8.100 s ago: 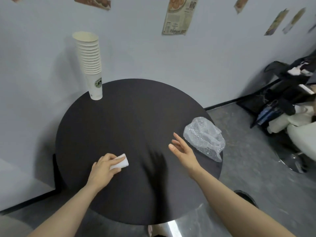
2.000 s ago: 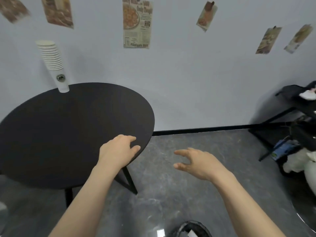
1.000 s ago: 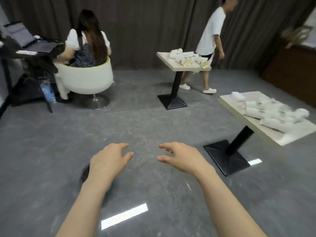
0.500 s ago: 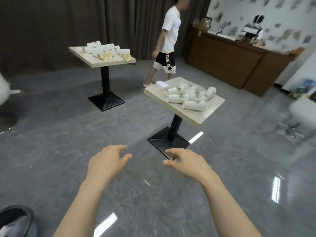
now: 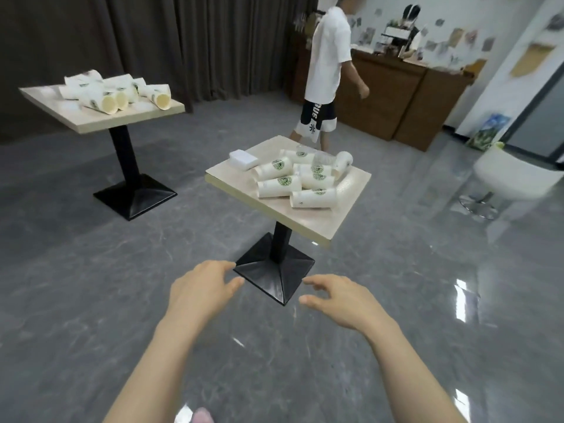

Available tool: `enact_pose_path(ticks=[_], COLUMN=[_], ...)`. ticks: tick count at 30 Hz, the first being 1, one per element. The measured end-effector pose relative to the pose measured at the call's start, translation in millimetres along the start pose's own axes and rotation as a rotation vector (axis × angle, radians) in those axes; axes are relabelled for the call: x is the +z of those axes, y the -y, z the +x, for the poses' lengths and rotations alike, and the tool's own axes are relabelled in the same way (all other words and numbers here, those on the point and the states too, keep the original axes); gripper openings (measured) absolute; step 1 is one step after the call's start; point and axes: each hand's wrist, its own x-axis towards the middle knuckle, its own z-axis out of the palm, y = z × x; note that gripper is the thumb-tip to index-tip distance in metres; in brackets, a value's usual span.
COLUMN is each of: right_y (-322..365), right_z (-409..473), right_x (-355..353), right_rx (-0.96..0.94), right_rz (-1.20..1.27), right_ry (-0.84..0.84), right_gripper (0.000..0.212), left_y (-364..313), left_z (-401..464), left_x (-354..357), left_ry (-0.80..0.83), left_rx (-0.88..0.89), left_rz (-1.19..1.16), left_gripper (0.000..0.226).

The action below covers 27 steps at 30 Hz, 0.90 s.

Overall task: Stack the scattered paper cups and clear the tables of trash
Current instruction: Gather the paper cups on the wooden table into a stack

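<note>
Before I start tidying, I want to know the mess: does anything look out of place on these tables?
Yes. On the near table paper cups lie tipped on their sides in a loose heap instead of stacked, beside a white napkin pack. The far table holds another heap of fallen cups. No spill shows.

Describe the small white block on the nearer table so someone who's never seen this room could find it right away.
Start at the nearer square table, the light-topped one on a black post just beyond the hands. On it lies a heap of paper cups on their sides; look to that heap's left, at the far left corner. The white block there is flat, rectangular and plain, while every cup is round with a green logo.
</note>
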Motion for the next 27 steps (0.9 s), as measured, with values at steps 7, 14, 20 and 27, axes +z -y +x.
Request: enact_pose_path(ticks=[7, 14, 20, 27], right_y=[1, -40, -104, -181], right_z=[111, 196, 291, 399], right_x=[-45, -59, -73, -88], right_rx=[0.096, 0.184, 0.119, 0.185], right_rz=[0.109, 0.322, 0.676, 0.910], right_ry=[-0.046, -0.132, -0.286, -0.249], right_gripper=[0.049, 0.047, 0.043, 0.043], left_y=[-22, -53, -88, -132], left_z=[137, 249, 340, 433], left_x=[-19, 4, 46, 102], left_ry=[0.051, 0.181, 0.226, 0.272], left_rx=[0.132, 0.251, 0.383, 0.475], left_rz=[0.041, 0.065, -0.010, 0.012], left_gripper=[0.045, 0.043, 0.057, 0.066])
